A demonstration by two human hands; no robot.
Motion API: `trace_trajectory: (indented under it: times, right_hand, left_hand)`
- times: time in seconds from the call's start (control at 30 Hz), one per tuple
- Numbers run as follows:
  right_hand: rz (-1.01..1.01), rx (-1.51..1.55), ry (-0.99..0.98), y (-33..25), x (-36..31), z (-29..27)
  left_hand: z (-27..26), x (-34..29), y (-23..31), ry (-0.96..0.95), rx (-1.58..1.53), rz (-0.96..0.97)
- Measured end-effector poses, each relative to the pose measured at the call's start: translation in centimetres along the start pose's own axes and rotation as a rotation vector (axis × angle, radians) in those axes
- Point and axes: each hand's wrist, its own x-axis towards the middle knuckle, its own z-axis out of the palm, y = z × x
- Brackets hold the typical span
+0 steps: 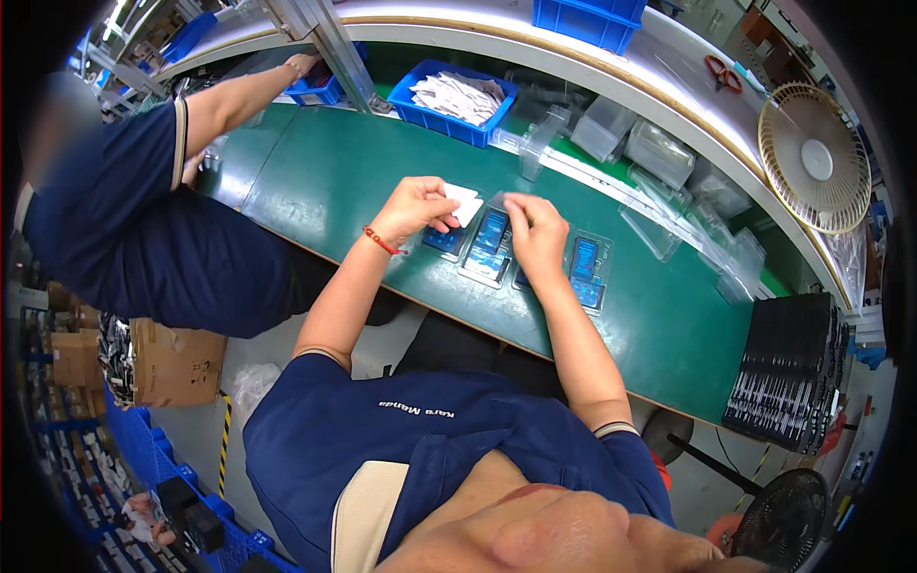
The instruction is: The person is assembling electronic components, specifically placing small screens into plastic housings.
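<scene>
White flat pieces (465, 203) sit pinched in the left hand (417, 207), above clear trays (483, 279) on the green table (334, 186); the right hand (538, 234) has fingertips nearly together, hold unclear, its forearm partly hiding one tray. A blue bin (437, 124) stands far, a black stack (783, 368) right.

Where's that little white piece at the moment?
In the head view, just above centre, the white piece is held in the person's left hand, by the upper end of the leftmost blue pack on the green table.
</scene>
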Motion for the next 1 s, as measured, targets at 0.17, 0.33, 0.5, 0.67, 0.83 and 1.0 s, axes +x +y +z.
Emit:
trace_trajectory:
  times: [0.17, 0.33, 0.5, 0.67, 0.83, 1.0]
  right_hand:
    - [-0.786, -0.856, -0.213, 1.4, -3.0, -0.9]
    - [-0.035, 0.080, -0.160, 1.2, -2.6, -0.6]
    - [-0.026, -0.175, -0.019, 1.1, -3.7, -4.0]
    - [-0.659, -0.788, 0.056, 1.1, -5.3, -6.7]
    - [-0.812, -0.979, 0.022, 1.9, -5.8, -6.8]
    - [-0.743, -0.978, -0.103, 1.7, -6.1, -6.9]
  left_hand:
    - [0.5, -1.5, -1.1, 0.088, -0.111, 0.009]
    - [3.9, -2.2, -1.9, -0.035, -0.175, 0.003]
    - [3.6, -2.7, -3.1, 0.265, 0.456, 0.149]
    - [3.5, -3.7, -3.7, 0.480, 0.987, 0.592]
    - [2.0, -3.2, -5.0, 0.410, 0.825, 0.563]
    - [2.0, -2.9, -2.6, 0.216, 0.855, 0.076]
